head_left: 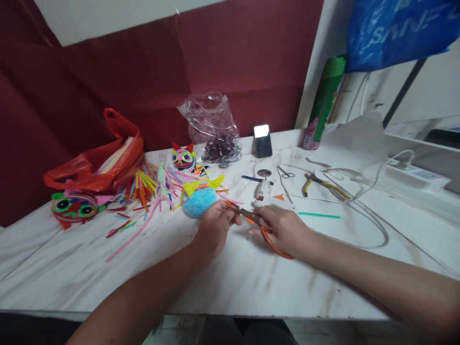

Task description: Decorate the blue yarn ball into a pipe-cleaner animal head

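Note:
Over the front middle of the table, my right hand (283, 227) is closed on a pair of scissors (268, 235) with orange handles, the blades pointing left. My left hand (217, 227) pinches a small orange piece (229, 204) at the blade tips; its exact kind is too small to make out. Just behind my left hand lies a light-blue ball (199, 202) that looks wrapped in fuzzy stems, with yellow pointed pieces (215, 182) next to it. A white glue gun (265, 189) and an orange triangle (279, 197) are beyond my right hand.
Loose coloured pipe cleaners (143, 189), a red plastic bag (97, 165) and two decorated face balls, one at far left (75, 207), lie leftward. Yellow-handled pliers (328, 186), small scissors (286, 173), a green stick (319, 215) and cables run toward a white power strip (419, 176).

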`<move>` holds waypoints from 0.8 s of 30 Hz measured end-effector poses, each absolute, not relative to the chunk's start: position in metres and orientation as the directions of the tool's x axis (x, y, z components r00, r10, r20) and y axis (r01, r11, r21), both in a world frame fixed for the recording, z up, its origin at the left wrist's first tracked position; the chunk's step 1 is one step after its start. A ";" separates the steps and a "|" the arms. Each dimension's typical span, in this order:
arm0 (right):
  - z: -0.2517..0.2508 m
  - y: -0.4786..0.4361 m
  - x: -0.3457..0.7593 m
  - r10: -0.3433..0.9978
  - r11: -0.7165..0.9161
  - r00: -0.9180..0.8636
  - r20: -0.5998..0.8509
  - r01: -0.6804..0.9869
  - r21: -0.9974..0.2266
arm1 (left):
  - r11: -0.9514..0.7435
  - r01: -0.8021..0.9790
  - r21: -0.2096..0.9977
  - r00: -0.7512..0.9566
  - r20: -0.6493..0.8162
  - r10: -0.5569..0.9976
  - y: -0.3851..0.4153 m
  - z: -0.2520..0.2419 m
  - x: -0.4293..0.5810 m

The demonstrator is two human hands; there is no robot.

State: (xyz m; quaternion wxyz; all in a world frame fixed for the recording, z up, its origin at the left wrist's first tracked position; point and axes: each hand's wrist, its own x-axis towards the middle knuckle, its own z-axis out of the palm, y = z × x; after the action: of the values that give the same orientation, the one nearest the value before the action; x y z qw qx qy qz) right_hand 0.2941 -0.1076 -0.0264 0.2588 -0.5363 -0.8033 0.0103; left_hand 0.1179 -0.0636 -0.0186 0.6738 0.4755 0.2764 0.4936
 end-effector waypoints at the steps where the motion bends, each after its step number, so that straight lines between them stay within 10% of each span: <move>1: -0.027 -0.108 0.294 0.865 0.417 -0.284 0.413 0.865 -0.278 | 0.057 -0.401 0.914 0.357 0.099 0.929 -0.064 -0.019 0.118; 19: -0.030 -0.108 0.297 0.782 0.459 -0.321 0.534 0.876 -0.146 | 0.116 -0.408 0.906 0.403 0.065 0.913 -0.066 -0.019 0.118; 24: -0.027 -0.104 0.299 0.866 0.405 -0.203 0.458 0.821 -0.402 | 0.125 -0.412 0.903 0.409 0.060 0.911 -0.065 -0.018 0.117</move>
State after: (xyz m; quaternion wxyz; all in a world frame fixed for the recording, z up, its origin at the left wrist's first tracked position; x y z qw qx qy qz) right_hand 0.2988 -0.1037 -0.0271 0.3198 -0.5441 -0.7749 0.0348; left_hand 0.1172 -0.0651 -0.0185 0.7002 0.4630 0.2692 0.4722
